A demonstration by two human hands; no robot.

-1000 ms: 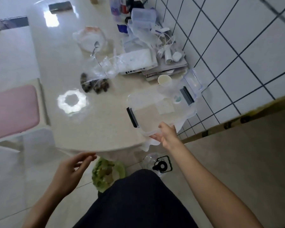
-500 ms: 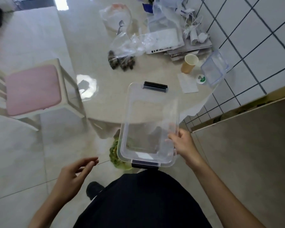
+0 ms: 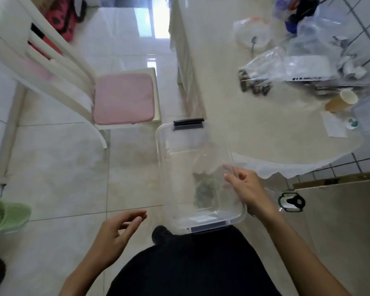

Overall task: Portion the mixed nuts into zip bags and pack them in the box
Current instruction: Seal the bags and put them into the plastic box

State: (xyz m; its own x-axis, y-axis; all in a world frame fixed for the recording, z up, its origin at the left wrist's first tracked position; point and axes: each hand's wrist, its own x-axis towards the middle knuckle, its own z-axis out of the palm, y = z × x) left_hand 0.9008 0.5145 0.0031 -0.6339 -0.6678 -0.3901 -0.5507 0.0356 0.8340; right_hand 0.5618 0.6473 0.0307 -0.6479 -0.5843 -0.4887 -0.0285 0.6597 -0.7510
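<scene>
Right hand (image 3: 247, 189) is curled over the right rim of the clear plastic box (image 3: 179, 167), holding it up in the air over the floor, just off the near edge of the table (image 3: 265, 129). The box has dark latches at both ends and looks empty. Left hand (image 3: 113, 238) hangs loose beside the box, fingers relaxed and apart, touching nothing. Out on the table, the zip bags with nuts (image 3: 254, 82) lie by a spoon (image 3: 253, 42), a paper cup (image 3: 340, 101) and plastic clutter. A chair with a pink cushion (image 3: 124, 98) sits left
</scene>
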